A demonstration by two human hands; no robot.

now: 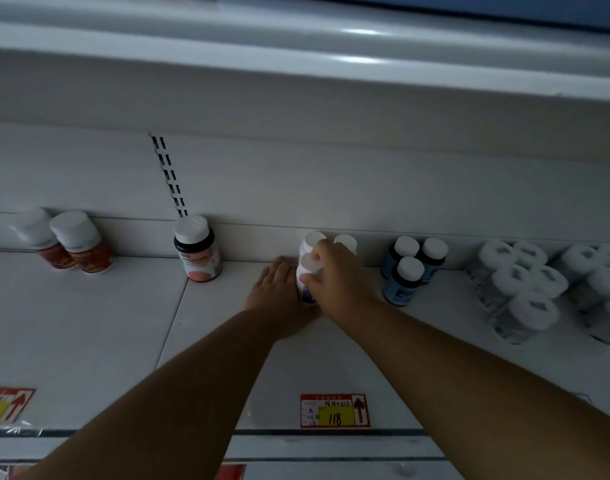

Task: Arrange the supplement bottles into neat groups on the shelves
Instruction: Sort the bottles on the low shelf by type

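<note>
The only writing that reads clearly is a handwritten "118" on the yellow patch of a red-bordered paper price tag [334,410] with a red arrow, stuck to the front lip of the white metal shelf [89,334]; a second such tag [5,405] sits at the 8 o'clock corner, its print blurred. Bottle labels are too blurred to read. At centre, the right hand [334,271] pinches, with curled fingers and thumb, a white-capped white plastic bottle with a blue-toned label [306,282], upright near the back wall, just in front of two more white bottles [345,242]. The left hand [279,289] lies with fingers straight and together, flat against that bottle's left side. At 3 o'clock stand three blue-labelled dark bottles with white caps [405,271] in a tight cluster, then a crowd of pale, round-capped white bottles [525,289]. At 9 o'clock a single dark bottle with a pink label [198,251] stands apart, and further left two orange-labelled bottles [73,242] lean. Smooth bare shelf lies in front of the bottles.
</note>
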